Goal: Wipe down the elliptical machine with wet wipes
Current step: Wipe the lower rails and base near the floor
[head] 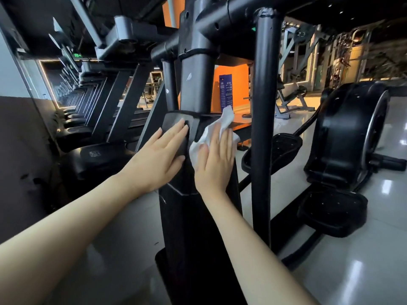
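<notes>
One wipe: white wet wipe (211,137), crumpled, pinned against the black centre column of the elliptical machine (191,221), top corner sticking up free.
Right: right hand (214,165) flat on the wipe, fingers straight and close together, pressing it to the column's right face.
Left: left hand (160,157) flat on the column's left face, fingers straight, just beside the wipe, holding nothing.
Machine parts: upright bar (262,128) just right of the column; pedals (332,211) and flywheel housing (343,133) further right.
Floor: glossy pale floor (352,271).
Around: treadmills (99,111) lined up left.
</notes>
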